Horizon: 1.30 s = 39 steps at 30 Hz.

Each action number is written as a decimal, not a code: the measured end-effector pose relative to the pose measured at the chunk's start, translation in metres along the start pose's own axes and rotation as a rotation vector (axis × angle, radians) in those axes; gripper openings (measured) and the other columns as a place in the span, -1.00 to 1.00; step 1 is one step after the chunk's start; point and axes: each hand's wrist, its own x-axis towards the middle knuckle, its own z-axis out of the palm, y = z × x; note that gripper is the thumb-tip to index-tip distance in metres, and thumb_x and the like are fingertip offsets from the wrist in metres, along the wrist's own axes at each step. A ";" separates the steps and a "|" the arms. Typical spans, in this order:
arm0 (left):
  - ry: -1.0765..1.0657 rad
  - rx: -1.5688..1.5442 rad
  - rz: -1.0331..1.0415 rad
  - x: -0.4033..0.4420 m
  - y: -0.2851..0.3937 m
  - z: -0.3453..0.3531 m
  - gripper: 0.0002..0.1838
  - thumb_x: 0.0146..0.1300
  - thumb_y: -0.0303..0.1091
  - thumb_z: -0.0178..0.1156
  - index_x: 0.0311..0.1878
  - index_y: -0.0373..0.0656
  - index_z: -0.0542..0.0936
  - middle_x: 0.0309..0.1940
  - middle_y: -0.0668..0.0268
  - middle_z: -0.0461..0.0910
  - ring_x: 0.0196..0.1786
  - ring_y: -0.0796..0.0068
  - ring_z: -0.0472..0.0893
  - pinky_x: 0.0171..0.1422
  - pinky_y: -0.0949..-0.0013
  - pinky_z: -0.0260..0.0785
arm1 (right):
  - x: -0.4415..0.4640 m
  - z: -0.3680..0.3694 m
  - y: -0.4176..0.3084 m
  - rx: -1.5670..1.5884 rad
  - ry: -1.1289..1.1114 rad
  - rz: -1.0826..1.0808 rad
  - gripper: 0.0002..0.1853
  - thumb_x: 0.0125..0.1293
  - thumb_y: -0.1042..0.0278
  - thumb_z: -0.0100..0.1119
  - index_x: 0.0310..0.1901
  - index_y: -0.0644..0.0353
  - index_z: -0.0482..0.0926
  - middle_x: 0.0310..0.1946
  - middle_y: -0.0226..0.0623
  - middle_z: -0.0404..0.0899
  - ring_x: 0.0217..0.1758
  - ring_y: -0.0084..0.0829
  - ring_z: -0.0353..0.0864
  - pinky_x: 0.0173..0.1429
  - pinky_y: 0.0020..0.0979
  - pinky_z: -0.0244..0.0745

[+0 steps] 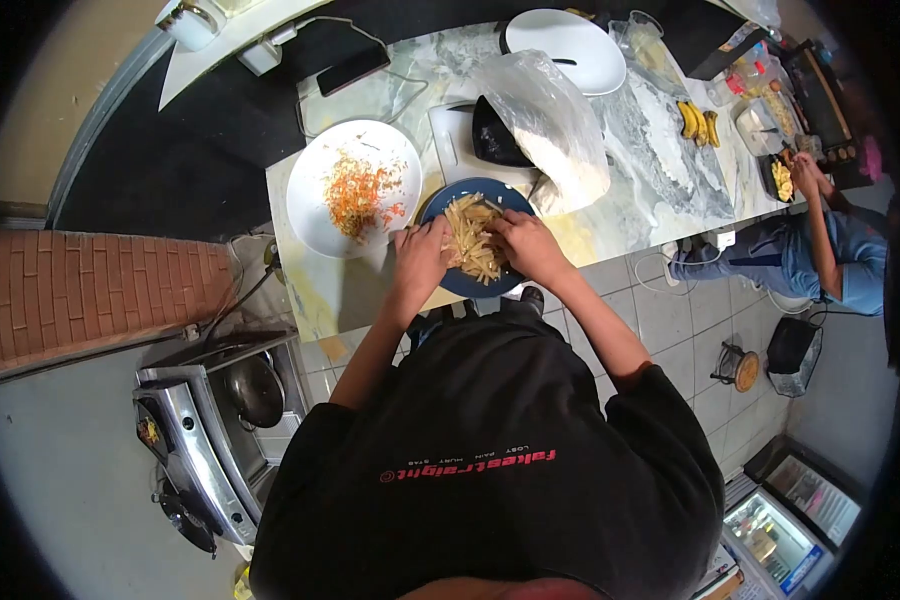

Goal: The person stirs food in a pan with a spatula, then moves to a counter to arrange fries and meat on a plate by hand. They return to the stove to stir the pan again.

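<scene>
A dark blue plate (480, 288) at the edge of the marble counter holds a heap of pale potato strips (478, 240). On the left side of the heap, my left hand (423, 258) has its fingers curled into the strips. My right hand (530, 246) grips the heap from the right, its fingertips bent in among the strips and partly hidden. Just left of this plate lies a large white plate (305, 215) with orange and white shreds (362, 190) spread over its middle.
Behind the blue plate are a white board (448, 150), a black container (495, 135) and a clear plastic bag (560, 140) of white powder. Farther back lie a white plate (570, 40) and a phone (353, 70). Bananas (698, 124) sit rightward. Another person (840, 250) handles food at the far right.
</scene>
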 end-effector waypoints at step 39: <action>0.240 -0.524 -0.077 -0.005 -0.028 -0.028 -0.79 0.27 -0.54 0.25 -0.05 -0.26 0.52 -0.19 0.22 0.63 -0.09 0.48 0.61 0.00 0.43 0.43 | 0.058 -0.021 -0.006 -0.278 -0.262 -0.442 -0.61 0.10 0.43 0.17 0.04 0.13 0.57 -0.02 -0.29 0.59 0.10 -0.24 0.56 0.22 -0.23 0.44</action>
